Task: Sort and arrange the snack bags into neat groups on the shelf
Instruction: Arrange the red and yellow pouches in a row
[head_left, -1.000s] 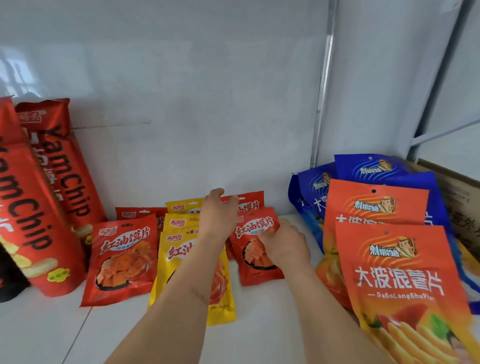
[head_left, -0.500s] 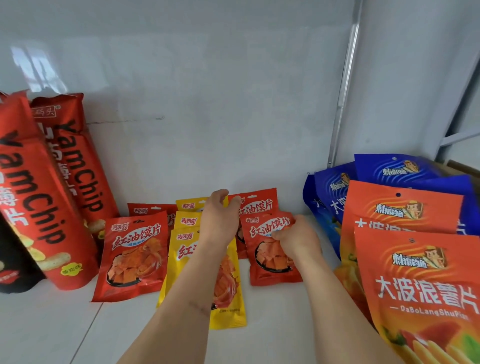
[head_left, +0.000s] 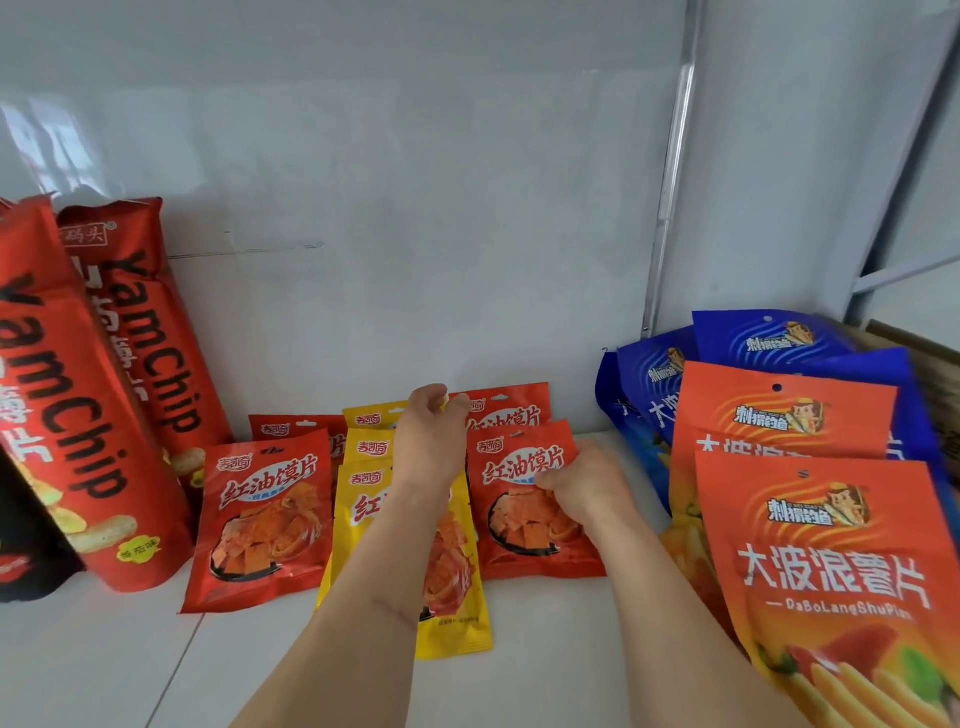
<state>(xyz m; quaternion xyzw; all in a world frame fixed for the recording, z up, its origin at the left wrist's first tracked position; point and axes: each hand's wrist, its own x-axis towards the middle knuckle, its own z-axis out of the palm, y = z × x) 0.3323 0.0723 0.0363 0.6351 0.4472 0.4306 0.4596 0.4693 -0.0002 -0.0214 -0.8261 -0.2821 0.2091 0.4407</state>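
Directly beneath the right hand (head_left: 584, 486), gripped, the upright small red foil snack bag (head_left: 524, 499); left hand (head_left: 431, 441) pinches the rear yellow foil bag (head_left: 370, 415).

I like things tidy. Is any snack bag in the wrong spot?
Yes. Small red bags sit right of the yellow bags, apart from the red group on the left. The right hand grips the front one; the left hand reaches toward the back row.

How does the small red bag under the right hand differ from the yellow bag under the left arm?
The red bag is red and looks shorter; the yellow bag is yellow and reaches nearer the camera. The right hand grips the red bag, while the left hand reaches past the yellow bag. Both lie flat and carry the same logo.
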